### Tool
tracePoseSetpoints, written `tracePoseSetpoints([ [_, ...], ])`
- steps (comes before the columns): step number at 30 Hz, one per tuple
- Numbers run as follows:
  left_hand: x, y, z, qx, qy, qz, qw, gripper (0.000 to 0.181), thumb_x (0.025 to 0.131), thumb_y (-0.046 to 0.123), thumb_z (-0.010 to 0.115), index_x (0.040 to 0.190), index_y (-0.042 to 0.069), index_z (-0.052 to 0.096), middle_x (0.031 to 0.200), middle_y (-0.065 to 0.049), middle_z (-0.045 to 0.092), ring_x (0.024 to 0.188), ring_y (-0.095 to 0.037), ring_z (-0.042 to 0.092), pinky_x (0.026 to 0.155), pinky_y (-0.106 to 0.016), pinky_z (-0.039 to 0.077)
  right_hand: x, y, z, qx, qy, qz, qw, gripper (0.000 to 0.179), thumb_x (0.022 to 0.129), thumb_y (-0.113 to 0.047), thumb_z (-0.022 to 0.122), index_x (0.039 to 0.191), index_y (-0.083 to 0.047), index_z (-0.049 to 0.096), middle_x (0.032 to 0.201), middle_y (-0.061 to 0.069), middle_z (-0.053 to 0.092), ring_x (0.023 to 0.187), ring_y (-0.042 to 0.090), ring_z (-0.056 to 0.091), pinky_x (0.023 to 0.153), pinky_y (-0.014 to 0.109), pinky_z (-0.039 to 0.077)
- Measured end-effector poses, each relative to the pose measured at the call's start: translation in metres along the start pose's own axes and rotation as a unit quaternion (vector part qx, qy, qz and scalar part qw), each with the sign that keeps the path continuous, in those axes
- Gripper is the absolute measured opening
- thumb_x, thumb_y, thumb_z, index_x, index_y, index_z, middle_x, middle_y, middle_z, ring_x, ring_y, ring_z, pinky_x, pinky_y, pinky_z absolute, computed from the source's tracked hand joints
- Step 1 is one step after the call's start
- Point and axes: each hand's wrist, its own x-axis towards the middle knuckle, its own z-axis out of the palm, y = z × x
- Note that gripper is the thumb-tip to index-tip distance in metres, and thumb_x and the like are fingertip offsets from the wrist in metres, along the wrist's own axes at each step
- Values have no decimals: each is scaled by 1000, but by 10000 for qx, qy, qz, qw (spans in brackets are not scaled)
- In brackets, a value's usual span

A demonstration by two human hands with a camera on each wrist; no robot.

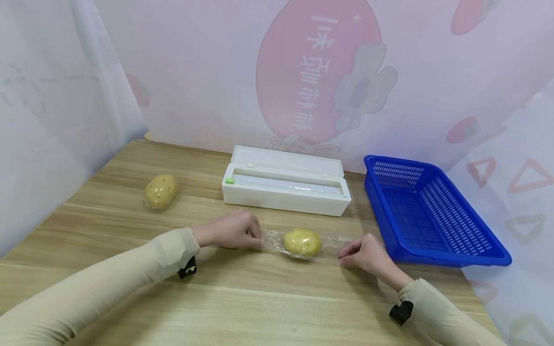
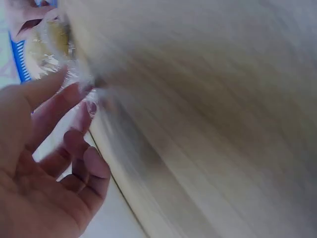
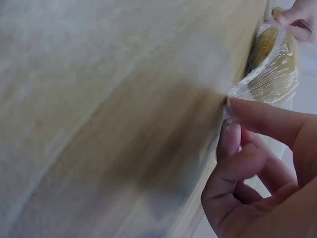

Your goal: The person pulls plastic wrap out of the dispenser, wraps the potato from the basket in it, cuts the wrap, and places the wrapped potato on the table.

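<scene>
A yellow potato (image 1: 302, 242) lies at the middle of the wooden table, wrapped in clear plastic wrap (image 1: 273, 239) that stretches out to both sides. On its left side the left hand (image 1: 235, 229) pinches one end of the wrap between thumb and fingers. At the opposite end, the right hand (image 1: 366, 254) pinches the other end of the wrap. In the right wrist view the wrap is drawn into creases from the potato (image 3: 270, 64) toward the thumb and fingertip. The left wrist view shows the wrap gathered at the left fingertips.
Behind the hands stands a white wrap dispenser box (image 1: 285, 204), lid raised, with a roll inside and a green slider at its left. A blue plastic basket (image 1: 385, 211) sits at the right edge. Another potato (image 1: 161, 191), in clear film, lies at the left on the table (image 1: 225, 307).
</scene>
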Motion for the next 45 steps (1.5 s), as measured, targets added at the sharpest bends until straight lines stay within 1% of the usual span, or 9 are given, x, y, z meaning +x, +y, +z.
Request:
tracePoseSetpoints([
  [3,1,3,1,-188,146,-382,9990,24,87,24,77,65,18,73,78,15,63,82,-9,55,78,-33,46,-1,-2,-2,-78,-185,-241,9995,8,73,-6,85,77,-8,78,78,0,71,67,11,58,53,25,46],
  [7,5,15,3,-277,772,-725,9940,9,84,22,79,78,19,75,81,13,64,77,-12,54,75,-35,45,-5,-12,-7,-327,-43,-476,9983,5,82,-14,79,78,-11,78,70,-5,66,60,11,53,50,25,42],
  [13,22,53,9,-403,1336,-497,9890,27,85,29,79,99,7,75,91,2,70,70,-7,60,66,-28,51,5,-35,-7,-65,312,-1530,9877,7,86,-13,77,92,-9,77,86,-2,69,76,16,64,63,30,54],
  [18,32,75,23,-315,1590,-592,9850,25,81,35,82,80,14,70,74,9,65,65,-4,57,60,-24,49,25,-48,3,-12,-259,-2299,9729,24,90,-17,74,112,-8,74,118,0,67,116,22,58,95,45,48],
  [23,34,77,37,-138,1762,-624,9823,29,78,35,85,67,21,62,63,16,57,57,-2,52,53,-23,46,40,-52,10,8,-953,-2568,9618,32,92,-17,72,123,-8,69,126,2,64,120,23,56,99,48,43],
  [29,33,68,41,-259,1830,-691,9803,21,78,25,85,70,18,66,67,13,63,63,-4,57,60,-24,48,41,-54,16,212,-1109,-2331,9659,33,90,-19,75,118,-3,70,110,7,70,94,23,66,80,39,55],
  [34,32,62,35,-549,1623,-741,9824,16,81,19,83,91,10,75,91,0,73,86,-17,68,79,-33,54,34,-54,17,337,-1037,-1932,9751,33,90,-22,74,118,-3,70,101,7,70,75,18,68,63,32,56],
  [39,30,59,32,-801,1103,-739,9879,46,76,29,86,113,7,72,110,-4,71,103,-20,66,90,-38,51,30,-53,19,491,-1068,-1711,9782,40,90,-24,74,123,-2,67,106,12,70,78,20,68,65,33,56],
  [45,31,54,30,-784,923,-655,9905,60,67,25,91,119,4,68,114,-7,69,104,-22,65,91,-39,50,26,-55,26,946,-887,-1264,9835,43,88,-23,76,123,1,66,108,15,69,85,23,68,71,32,56],
])
